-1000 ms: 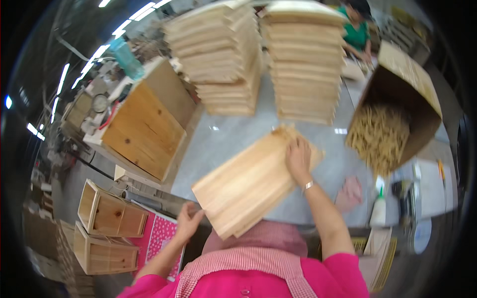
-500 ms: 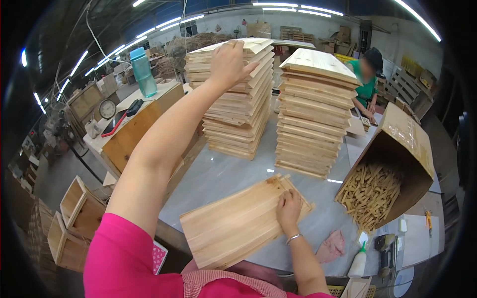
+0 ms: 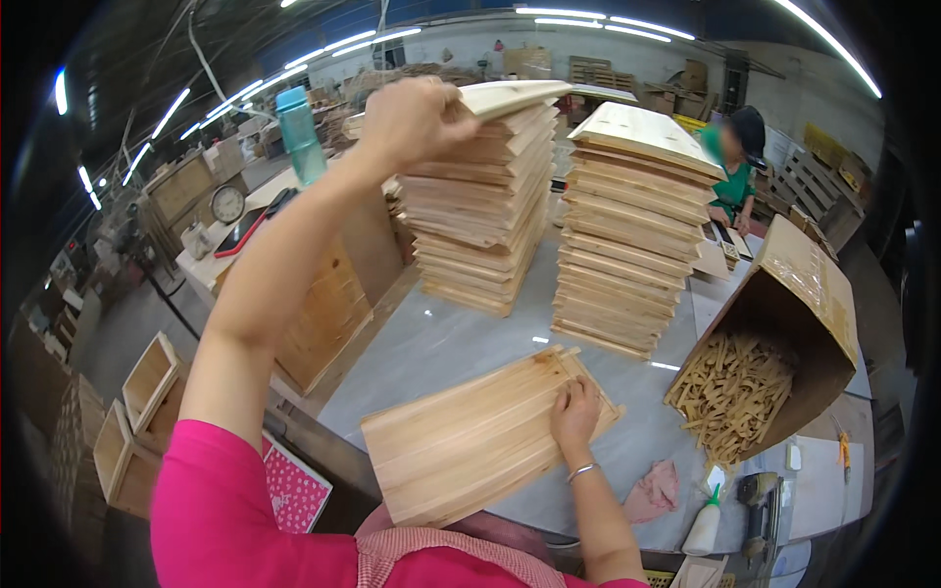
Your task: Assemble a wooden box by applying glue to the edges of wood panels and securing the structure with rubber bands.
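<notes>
My left hand [image 3: 410, 125] is closed on the near left part of a pale wooden panel [image 3: 520, 96], which tilts up off the top of the left tall stack of panels [image 3: 475, 211]. Motion slightly smears this hand. On the grey table [image 3: 402, 338] in front of me lies another wooden panel [image 3: 461, 436], with a raised strip along its right end. My right hand [image 3: 575, 416], with a bangle at the wrist, curls its fingers on that end strip. Its fingertips are partly hidden. A second tall stack of panels [image 3: 632, 235] stands to the right of the first.
At right, a cardboard box [image 3: 818, 294] on its side spills small wooden strips [image 3: 735, 392]. Near it lie a pink cloth [image 3: 654, 490], a white glue bottle [image 3: 704, 524] and a power tool [image 3: 757, 500]. A blue bottle [image 3: 300, 137] stands at left. A co-worker [image 3: 730, 167] is at the back right.
My left hand has gone from lying over the left stack's top to gripping its top panel, which has risen and shifted. The right hand stays on the lower panel. The view has turned slightly left.
</notes>
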A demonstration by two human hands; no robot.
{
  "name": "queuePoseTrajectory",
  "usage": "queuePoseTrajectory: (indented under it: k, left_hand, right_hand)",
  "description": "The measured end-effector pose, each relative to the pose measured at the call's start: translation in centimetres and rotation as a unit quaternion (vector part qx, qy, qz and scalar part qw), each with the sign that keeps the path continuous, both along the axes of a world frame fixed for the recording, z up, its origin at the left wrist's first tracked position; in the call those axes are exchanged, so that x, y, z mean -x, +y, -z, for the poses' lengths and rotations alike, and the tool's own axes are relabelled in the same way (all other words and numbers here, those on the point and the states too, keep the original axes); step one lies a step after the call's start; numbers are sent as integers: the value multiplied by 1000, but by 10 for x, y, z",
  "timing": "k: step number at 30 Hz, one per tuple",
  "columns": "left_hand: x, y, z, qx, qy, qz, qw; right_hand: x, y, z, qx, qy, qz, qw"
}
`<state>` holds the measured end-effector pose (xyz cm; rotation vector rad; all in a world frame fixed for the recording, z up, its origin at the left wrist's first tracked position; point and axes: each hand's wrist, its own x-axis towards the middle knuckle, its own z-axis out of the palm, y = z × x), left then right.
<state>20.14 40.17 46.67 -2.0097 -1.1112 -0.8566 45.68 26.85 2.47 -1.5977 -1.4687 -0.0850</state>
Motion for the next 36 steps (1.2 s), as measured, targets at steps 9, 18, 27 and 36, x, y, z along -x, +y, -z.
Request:
queuePoseTrajectory:
  k: [9,18,27,36]
  left_hand:
    - [45,-42,74,127,-645,319,683]
    - [23,62,34,334,-789,456,239]
    - [98,-139,130,311,-774,503,227]
    - [204,-329,311,431,-838,244,230]
  right_hand:
    - [-8,7,9,15,-38,-22,999]
    - [8,12,0,65,-21,-64,996]
    - [-8,8,6,48,-44,-52,997]
    - [-25,18,14,-12,24,-50,998]
